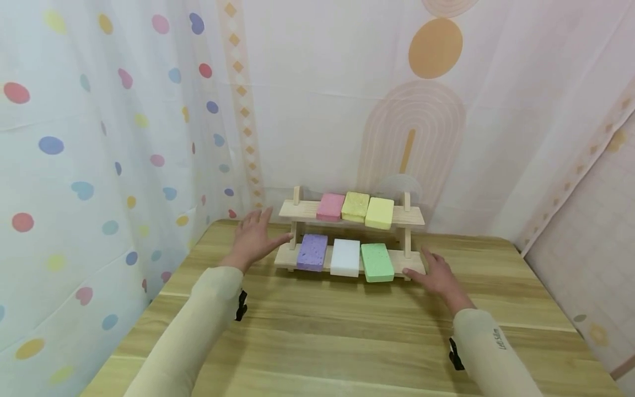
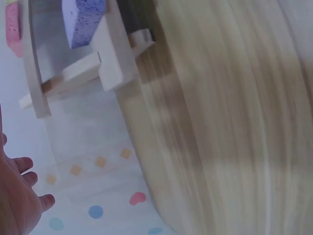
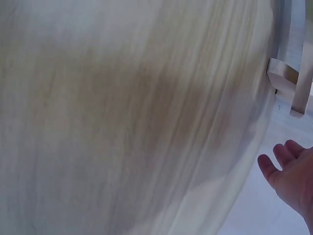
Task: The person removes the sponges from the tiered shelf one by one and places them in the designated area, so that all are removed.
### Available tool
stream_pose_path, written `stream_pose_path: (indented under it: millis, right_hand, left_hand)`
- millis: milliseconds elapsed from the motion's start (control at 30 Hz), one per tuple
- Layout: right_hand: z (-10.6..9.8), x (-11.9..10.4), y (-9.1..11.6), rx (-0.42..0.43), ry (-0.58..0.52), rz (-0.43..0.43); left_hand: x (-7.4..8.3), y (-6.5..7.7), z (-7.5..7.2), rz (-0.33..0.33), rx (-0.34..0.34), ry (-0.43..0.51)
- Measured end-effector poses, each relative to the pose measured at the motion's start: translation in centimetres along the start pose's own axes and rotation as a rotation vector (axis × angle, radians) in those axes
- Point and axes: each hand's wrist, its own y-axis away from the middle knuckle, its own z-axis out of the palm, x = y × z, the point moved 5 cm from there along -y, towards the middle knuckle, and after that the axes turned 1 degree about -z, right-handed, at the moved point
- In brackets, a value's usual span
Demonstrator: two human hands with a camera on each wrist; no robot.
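A two-tier wooden rack (image 1: 415,215) stands near the back of the table. On its upper shelf lie a pink sponge (image 1: 330,207), a mustard-yellow sponge (image 1: 355,206) and a pale yellow sponge (image 1: 379,213). The lower shelf carries a purple sponge (image 1: 312,252), a white sponge (image 1: 345,257) and a green sponge (image 1: 377,262), each jutting past the front edge. My left hand (image 1: 253,237) is spread beside the rack's left end, thumb pointing toward it, holding nothing. At the right end my right hand (image 1: 439,278) has its thumb tip right at the lower shelf's corner, fingers extended.
The wood-grain table (image 1: 317,336) stretches from the rack toward me. A patterned curtain (image 1: 317,110) hangs close behind the rack, and a dotted curtain (image 1: 99,182) runs along the left side. Dark clips (image 1: 241,306) sit at both sleeves.
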Motion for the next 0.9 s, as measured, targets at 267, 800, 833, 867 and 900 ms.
stream_pose_path:
  millis: [267, 800, 833, 867, 900]
  right_hand:
    - [0.8, 0.5, -0.3, -0.016, -0.103, 0.038]
    - [1.1, 0.9, 0.0, -0.025, -0.253, 0.06]
    - [1.1, 0.9, 0.0, -0.028, -0.264, 0.065]
    - [1.1, 0.9, 0.1, -0.029, -0.271, 0.067]
    - [1.2, 0.9, 0.1, -0.03, -0.279, 0.071]
  left_hand:
    - [1.7, -0.6, 0.0, 0.0, -0.006, 0.081]
    - [5.3, -1.6, 0.7, -0.066, 0.009, 0.29]
    - [5.5, -1.7, 0.8, -0.07, 0.015, 0.292]
    - [5.7, -1.8, 0.8, -0.073, 0.02, 0.303]
    - [6.0, -1.9, 0.9, -0.074, 0.027, 0.306]
